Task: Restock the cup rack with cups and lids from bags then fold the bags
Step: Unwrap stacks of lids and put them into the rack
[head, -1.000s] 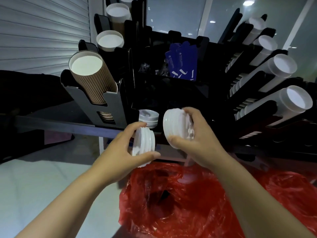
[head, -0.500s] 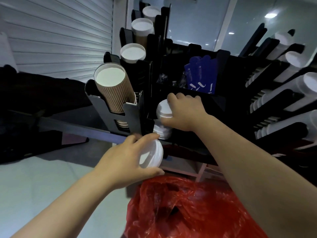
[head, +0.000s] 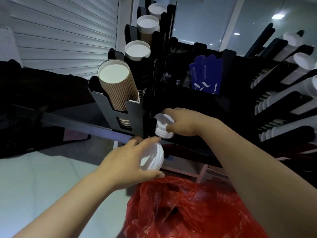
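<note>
- The left hand (head: 127, 162) grips a white lid bundle (head: 152, 159) near centre.
- At its one o'clock, the right hand (head: 185, 124) grips a lid stack (head: 163, 126) against the black rack (head: 133, 114).
- A red bag (head: 197, 206) lies at six o'clock.
- Brown ribbed cups (head: 118, 90) sit at eleven o'clock.

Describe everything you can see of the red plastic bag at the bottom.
The thin, glossy red plastic bag is crumpled and creased, its mouth gaping as a dark hollow near the middle. It lies lowest in the view, just below the left hand holding white plastic lids. The right forearm crosses in front of its right side.
</note>
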`<action>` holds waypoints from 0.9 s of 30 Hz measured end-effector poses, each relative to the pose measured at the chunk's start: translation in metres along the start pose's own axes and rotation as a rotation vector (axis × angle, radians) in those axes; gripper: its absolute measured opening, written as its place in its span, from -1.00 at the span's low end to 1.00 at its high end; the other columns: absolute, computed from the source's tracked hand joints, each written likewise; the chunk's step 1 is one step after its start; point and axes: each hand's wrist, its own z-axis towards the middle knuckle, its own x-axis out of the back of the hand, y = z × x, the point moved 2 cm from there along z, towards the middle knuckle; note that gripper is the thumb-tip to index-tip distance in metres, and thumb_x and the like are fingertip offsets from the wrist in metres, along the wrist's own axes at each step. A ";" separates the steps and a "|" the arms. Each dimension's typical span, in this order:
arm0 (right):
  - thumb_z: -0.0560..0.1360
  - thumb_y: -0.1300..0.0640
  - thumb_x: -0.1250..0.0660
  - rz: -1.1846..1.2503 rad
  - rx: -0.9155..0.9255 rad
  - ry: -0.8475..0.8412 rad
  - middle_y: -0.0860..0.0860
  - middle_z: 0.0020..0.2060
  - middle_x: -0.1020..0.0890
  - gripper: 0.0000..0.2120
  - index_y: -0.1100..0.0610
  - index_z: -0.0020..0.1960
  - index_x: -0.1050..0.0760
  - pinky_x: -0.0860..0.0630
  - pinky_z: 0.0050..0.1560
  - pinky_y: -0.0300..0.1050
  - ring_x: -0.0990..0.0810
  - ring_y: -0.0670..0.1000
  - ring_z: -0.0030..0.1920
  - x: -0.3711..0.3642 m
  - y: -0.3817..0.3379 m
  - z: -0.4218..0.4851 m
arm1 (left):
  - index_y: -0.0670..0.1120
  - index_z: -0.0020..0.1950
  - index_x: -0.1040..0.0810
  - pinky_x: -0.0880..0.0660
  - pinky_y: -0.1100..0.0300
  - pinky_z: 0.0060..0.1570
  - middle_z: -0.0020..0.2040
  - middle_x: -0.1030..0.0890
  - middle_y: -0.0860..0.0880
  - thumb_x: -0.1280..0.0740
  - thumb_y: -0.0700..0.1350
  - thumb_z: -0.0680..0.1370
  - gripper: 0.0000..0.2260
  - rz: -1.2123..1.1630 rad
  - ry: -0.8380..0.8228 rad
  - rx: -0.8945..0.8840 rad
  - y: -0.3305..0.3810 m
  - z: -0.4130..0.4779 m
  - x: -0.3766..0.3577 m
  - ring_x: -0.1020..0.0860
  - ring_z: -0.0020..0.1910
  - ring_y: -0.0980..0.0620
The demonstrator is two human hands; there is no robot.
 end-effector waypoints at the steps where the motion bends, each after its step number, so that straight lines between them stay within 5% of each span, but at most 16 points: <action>1: 0.53 -0.05 -0.25 -0.043 -0.001 0.022 0.06 0.26 -0.43 -0.48 -0.02 0.46 -0.25 -0.45 0.03 -0.06 -0.48 0.07 0.13 0.002 0.000 -0.001 | 0.42 0.40 0.09 -0.40 0.25 -0.07 0.28 -0.31 0.19 -0.25 0.49 0.28 -0.20 -0.003 0.001 0.002 0.000 0.000 -0.001 -0.45 0.09 0.10; 5: 0.54 -0.25 -0.16 -0.237 -0.053 0.085 0.03 0.21 -0.48 -0.54 -0.04 0.34 -0.41 -0.37 0.16 0.11 -0.44 0.06 0.17 -0.002 -0.001 -0.003 | 0.43 0.39 0.10 -0.37 0.26 -0.09 0.29 -0.31 0.21 -0.24 0.50 0.27 -0.20 -0.017 0.025 -0.007 0.000 -0.001 -0.002 -0.46 0.10 0.11; 8: 0.54 -0.30 -0.12 -0.131 -0.064 0.125 0.03 0.35 -0.37 -0.47 -0.07 0.40 -0.35 -0.25 0.29 0.24 -0.30 0.10 0.36 -0.011 0.002 -0.006 | 0.43 0.40 0.10 -0.42 0.23 0.00 0.34 -0.29 0.21 -0.25 0.50 0.27 -0.19 -0.041 0.050 -0.017 0.002 -0.001 -0.001 -0.45 0.18 0.09; 11: 0.55 -0.22 -0.18 -0.005 -0.036 0.360 -0.02 0.38 -0.35 -0.50 -0.06 0.43 -0.32 -0.28 0.31 0.18 -0.25 0.07 0.38 -0.015 0.009 -0.018 | 0.45 0.38 0.11 -0.46 0.12 0.14 0.38 -0.27 0.21 -0.28 0.48 0.26 -0.18 -0.122 0.072 -0.012 0.003 -0.003 -0.002 -0.43 0.25 0.04; 15: 0.52 -0.11 -0.27 0.333 0.081 0.646 -0.08 0.14 -0.53 -0.65 0.02 0.23 -0.51 -0.44 0.18 0.00 -0.44 -0.03 0.18 -0.026 0.012 -0.053 | 0.46 0.35 0.03 -0.49 0.10 0.13 0.36 -0.27 0.21 -0.36 0.44 0.23 -0.19 -0.258 0.108 -0.033 0.009 -0.003 -0.007 -0.45 0.21 0.08; 19: 0.40 -0.32 -0.21 0.597 0.125 0.477 -0.20 0.13 -0.52 -0.50 -0.10 0.25 -0.48 -0.43 0.13 -0.25 -0.47 -0.22 0.16 -0.042 0.008 -0.090 | 0.40 0.27 -0.08 -0.55 0.05 0.01 0.26 -0.32 0.15 -0.47 0.36 0.18 -0.20 -0.429 0.160 -0.070 0.015 0.003 -0.013 -0.51 0.07 0.11; 22: 0.35 -0.41 -0.24 0.758 0.065 0.208 -0.27 0.23 -0.45 -0.45 -0.26 0.29 -0.35 -0.43 0.17 -0.21 -0.46 -0.28 0.19 -0.054 0.009 -0.104 | 0.43 0.18 -0.05 -0.56 0.18 -0.05 0.25 -0.31 0.14 -0.53 0.26 0.18 -0.21 -0.523 0.167 -0.128 0.027 0.007 -0.018 -0.52 0.02 0.16; 25: 0.40 -0.34 -0.31 0.918 0.053 0.124 -0.21 0.21 -0.50 -0.45 -0.23 0.34 -0.31 -0.54 0.07 -0.15 -0.57 -0.19 0.13 -0.059 0.010 -0.110 | 0.40 0.12 0.00 -0.53 0.35 -0.16 0.26 -0.34 0.06 -0.54 0.20 0.21 -0.23 -0.580 0.182 -0.214 0.043 0.012 -0.024 -0.56 -0.04 0.22; 27: 0.42 -0.19 -0.40 1.102 0.028 0.098 -0.09 0.17 -0.54 -0.45 -0.15 0.34 -0.28 -0.56 -0.13 -0.23 -0.65 -0.10 0.02 -0.058 0.010 -0.111 | 0.36 0.13 0.02 -0.55 0.28 -0.14 0.22 -0.40 0.03 -0.54 0.21 0.20 -0.20 -0.622 0.185 -0.255 0.051 0.016 -0.028 -0.58 -0.06 0.24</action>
